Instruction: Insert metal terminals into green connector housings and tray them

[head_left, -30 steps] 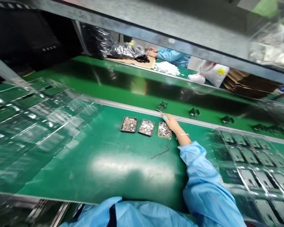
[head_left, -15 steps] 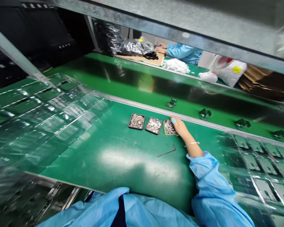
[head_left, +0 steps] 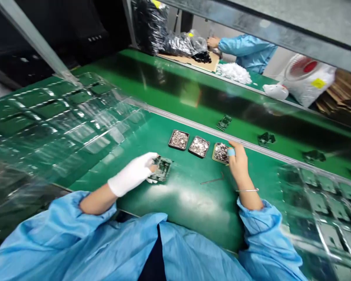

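Note:
My left hand, in a white glove with bare fingertips showing, grips a green circuit board by its left edge, just over the mat. My right hand is at the right-hand tray of small metal parts. Its fingers are drawn together beside the parts, with blue tape round one of them; whether they pinch a part is hidden. Two more trays of small metal pieces, a middle one and a left one, stand in line with it. An L-shaped hex key lies nearer to me.
Clear plastic blister trays cover the left side; another blister tray at right holds several boards. Beyond a metal rail, several circuit boards lie on a green strip. Across the bench are a co-worker's blue sleeve and a fan.
My left hand has come into view from the left with the circuit board. The right hand stays at the right-hand tray. The whole view has shifted a little.

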### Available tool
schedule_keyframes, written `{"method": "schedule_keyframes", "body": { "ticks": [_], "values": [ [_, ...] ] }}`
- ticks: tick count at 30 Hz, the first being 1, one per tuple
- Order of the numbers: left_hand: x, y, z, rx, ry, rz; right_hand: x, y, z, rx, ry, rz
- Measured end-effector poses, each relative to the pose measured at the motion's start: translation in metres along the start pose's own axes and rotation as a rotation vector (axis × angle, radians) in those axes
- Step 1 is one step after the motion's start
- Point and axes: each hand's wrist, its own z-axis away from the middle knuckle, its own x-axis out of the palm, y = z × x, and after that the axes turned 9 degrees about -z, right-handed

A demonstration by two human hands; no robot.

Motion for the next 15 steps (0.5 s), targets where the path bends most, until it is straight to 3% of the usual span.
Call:
{"method": "schedule_keyframes", "body": {
  "ticks": [2, 4, 6, 8, 10, 12, 14, 15],
  "values": [
    [0.036, 0.011, -0.008, 0.053, -0.172, 0.066, 0.002, -0.03, 0.017, -0.083, -0.092, -0.086],
    [0.058, 0.019, -0.012, 0.069, -0.257, 0.038, 0.011, -0.059, 0.036, -0.157, -0.286, -0.175],
    [0.064, 0.023, -0.017, 0.071, -0.34, -0.045, 0.023, -0.08, 0.053, -0.241, -0.5, -0.219],
    [0.058, 0.025, -0.025, 0.119, -0.4, -0.188, 0.034, -0.09, 0.064, -0.271, -0.601, -0.23],
    [0.044, 0.025, -0.04, 0.217, -0.341, -0.388, 0.04, -0.092, 0.069, -0.255, -0.59, -0.237],
    [0.029, 0.027, -0.063, 0.286, -0.164, -0.58, 0.041, -0.09, 0.068, -0.233, -0.533, -0.254],
    [0.022, 0.029, -0.09, 0.292, -0.024, -0.707, 0.039, -0.087, 0.066, -0.215, -0.476, -0.273],
    [0.022, 0.031, -0.103, 0.291, -0.014, -0.755, 0.038, -0.086, 0.066, -0.203, -0.454, -0.278]
  ]
}}
